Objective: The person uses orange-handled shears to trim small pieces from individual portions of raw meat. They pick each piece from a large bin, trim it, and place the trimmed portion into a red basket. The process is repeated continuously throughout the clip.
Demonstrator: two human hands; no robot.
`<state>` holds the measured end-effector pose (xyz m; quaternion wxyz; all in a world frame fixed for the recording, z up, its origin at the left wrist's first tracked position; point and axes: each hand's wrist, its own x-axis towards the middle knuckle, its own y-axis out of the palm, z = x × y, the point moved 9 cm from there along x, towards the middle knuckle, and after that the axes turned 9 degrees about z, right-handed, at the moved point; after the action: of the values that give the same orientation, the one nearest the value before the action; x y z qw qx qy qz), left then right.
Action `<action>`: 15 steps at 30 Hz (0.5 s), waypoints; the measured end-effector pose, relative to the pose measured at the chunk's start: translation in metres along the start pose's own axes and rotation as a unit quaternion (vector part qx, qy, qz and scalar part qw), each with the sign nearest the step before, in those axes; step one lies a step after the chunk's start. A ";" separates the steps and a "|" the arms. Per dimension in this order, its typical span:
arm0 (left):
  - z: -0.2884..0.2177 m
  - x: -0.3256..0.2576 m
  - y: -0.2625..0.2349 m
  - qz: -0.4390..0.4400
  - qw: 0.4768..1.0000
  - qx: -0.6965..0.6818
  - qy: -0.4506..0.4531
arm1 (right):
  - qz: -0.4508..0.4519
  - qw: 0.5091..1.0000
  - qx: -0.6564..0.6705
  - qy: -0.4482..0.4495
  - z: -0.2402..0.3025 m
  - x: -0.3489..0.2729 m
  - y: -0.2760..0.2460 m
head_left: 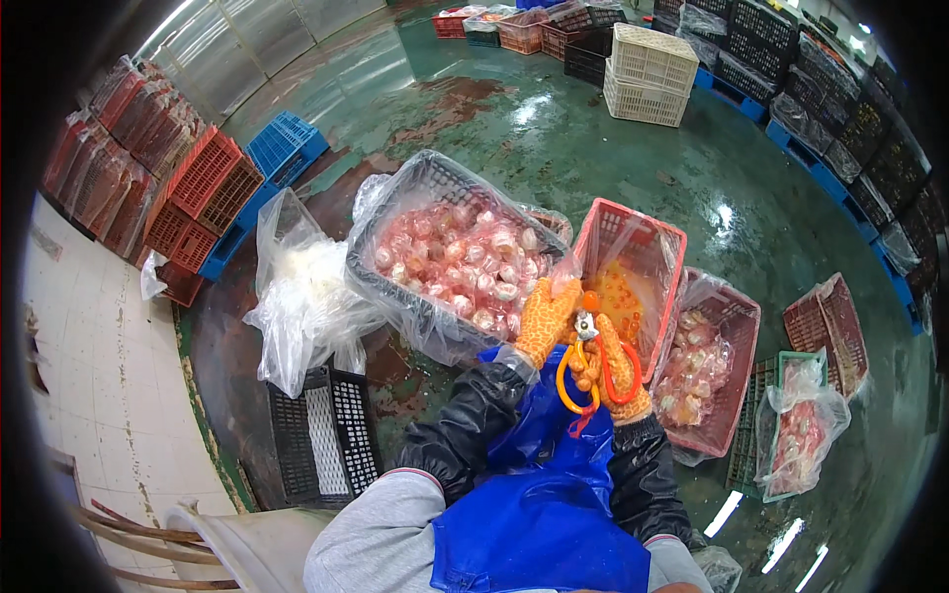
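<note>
My right hand (618, 374), in an orange textured glove, is closed on a pair of scissors (565, 385) with large orange and red loop handles. The metal part points away from me, toward my left hand (550, 318). That hand, gloved alike, is curled closed beside the blades; what its fingers hold is hidden. A small orange ball (591, 300) shows between the hands. Left of them, a dark lined crate (371, 267) holds many round, pale and reddish pieces (460, 252) in film. Just beyond my right hand, a red crate (682, 252) contains round yellow-orange balls (620, 296) in clear plastic.
A red crate (746, 346) with more wrapped pieces stands at right, near a green crate (776, 474). Clear bags with white contents (306, 287) and a black crate (297, 465) lie left. Stacked crates (647, 74) line the back; the green floor (445, 69) looks wet.
</note>
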<state>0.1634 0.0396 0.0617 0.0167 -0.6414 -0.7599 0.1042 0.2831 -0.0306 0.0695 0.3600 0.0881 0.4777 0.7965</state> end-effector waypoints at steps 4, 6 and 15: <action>0.002 0.010 0.002 0.005 0.997 0.065 -0.033 | -0.063 0.995 -0.076 -0.019 0.016 0.009 -0.007; 0.013 0.015 0.013 0.066 0.993 -0.074 -0.065 | -0.061 0.992 -0.112 0.021 0.015 0.015 -0.014; -0.012 0.014 -0.084 -0.133 0.949 0.268 0.098 | -0.219 0.793 -0.501 -0.268 0.073 -0.087 -0.054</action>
<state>0.0807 0.0423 0.0870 0.2760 -0.5137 -0.7768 0.2378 0.4076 -0.0216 0.0813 0.6326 -0.0013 -0.0971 0.7684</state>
